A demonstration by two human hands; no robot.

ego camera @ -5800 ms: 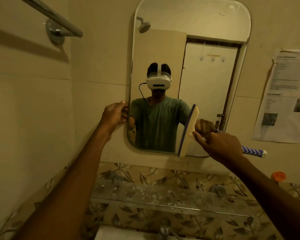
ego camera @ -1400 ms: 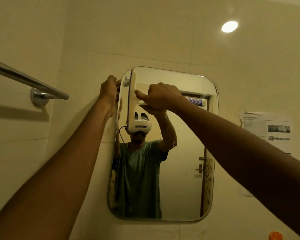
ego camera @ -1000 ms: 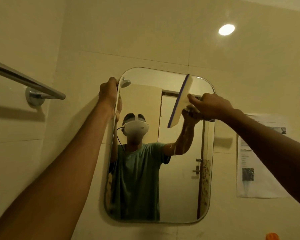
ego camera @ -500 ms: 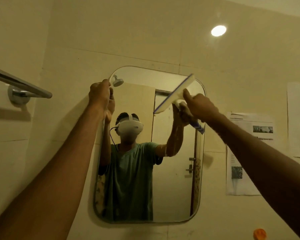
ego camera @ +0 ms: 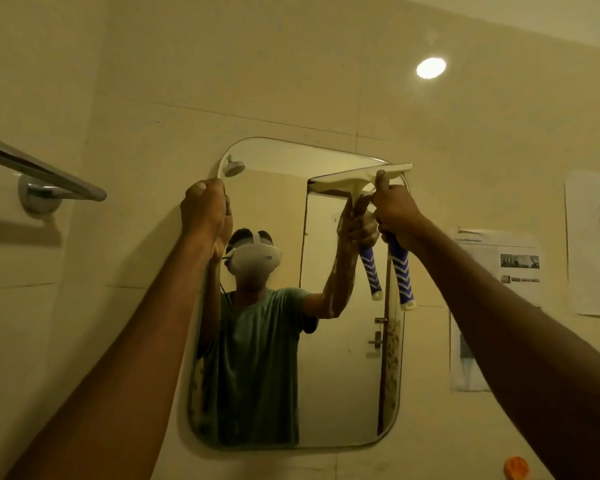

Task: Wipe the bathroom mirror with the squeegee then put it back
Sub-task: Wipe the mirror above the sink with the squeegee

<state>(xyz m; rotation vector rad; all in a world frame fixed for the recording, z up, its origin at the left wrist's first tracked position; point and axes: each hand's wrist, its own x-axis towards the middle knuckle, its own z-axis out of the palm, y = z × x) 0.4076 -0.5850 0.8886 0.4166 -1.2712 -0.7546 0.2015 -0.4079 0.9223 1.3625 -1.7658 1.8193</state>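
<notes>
So my right hand (ego camera: 394,211) is wrapped tight around the squeegee (ego camera: 362,180) handle, blade lying flat across the mirror's (ego camera: 343,375) top right corner, handle pointing down, so it's a straight downward pull while my left hand (ego camera: 203,209) clamps the mirror's left edge.

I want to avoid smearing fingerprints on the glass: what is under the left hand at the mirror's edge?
The left hand wraps the mirror at its upper left edge. The edge beneath it is covered, so any finger contact with the glass cannot be seen.
</notes>
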